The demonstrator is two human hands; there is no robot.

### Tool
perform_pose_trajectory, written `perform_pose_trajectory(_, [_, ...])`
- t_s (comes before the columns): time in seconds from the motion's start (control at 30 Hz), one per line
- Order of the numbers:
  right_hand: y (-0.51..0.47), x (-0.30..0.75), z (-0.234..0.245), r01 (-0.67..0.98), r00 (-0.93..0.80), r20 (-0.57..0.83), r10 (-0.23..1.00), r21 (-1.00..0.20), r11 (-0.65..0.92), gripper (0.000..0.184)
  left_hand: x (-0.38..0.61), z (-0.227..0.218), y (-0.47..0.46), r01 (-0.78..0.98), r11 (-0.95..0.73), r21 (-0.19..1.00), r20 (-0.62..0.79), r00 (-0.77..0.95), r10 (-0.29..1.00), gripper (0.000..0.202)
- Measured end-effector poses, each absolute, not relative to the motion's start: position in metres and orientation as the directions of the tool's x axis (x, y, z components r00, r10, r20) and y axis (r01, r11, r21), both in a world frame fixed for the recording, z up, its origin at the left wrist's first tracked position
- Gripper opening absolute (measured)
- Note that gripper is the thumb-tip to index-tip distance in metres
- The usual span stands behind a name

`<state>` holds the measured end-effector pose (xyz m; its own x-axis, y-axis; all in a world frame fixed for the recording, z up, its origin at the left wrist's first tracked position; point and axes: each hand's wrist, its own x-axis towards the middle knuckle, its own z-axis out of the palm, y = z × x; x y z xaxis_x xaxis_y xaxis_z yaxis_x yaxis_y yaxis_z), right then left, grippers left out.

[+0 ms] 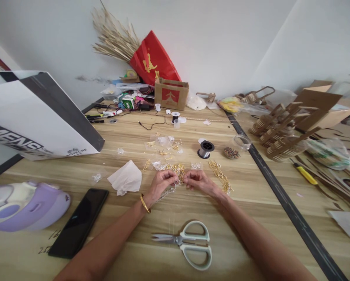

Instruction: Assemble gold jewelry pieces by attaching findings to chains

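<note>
My left hand (163, 182) pinches a silver chain (166, 192) that has a small ring (177, 182) at its end. Just to the right, my right hand (199, 180) has its fingertips pressed together close to the ring; whatever they hold is too small to make out. Behind both hands lies a pile of gold jewellery findings (176, 168). Gold chains (220, 175) rest beside my right wrist. Silver rings (196, 166) on a clear bag are behind my right hand. Scissors (189, 239) with pale green handles lie in front, their blades pointing left.
A black spool of wire (206, 149) and a clear jar of beads (233, 151) stand behind to the right. At left are a white tissue (125, 178), a black phone (79, 222) and a purple device (31, 207). Small woven baskets (283, 136) and a yellow cutter (306, 173) lie right.
</note>
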<state>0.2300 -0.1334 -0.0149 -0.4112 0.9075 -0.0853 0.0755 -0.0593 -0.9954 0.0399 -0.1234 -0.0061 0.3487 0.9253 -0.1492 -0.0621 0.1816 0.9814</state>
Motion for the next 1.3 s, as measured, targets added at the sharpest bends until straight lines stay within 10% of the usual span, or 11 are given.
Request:
perform_pose_trajectory(0.67, [-0.138,0.23,-0.011,0.464,-0.388,0.073,0.919,-0.846,0.263,0.016,0.04,-0.016,-0.124,-0.169,0.188,0.967,-0.113,0.377,0.919,0.017])
perform_pose_trajectory(1.3, [-0.147,0.215,-0.006,0.368,-0.276,0.132,0.952,-0.901,0.232,0.029,0.044,-0.014,-0.126,-0.057,0.148,0.987,-0.121,0.329,0.936,0.018])
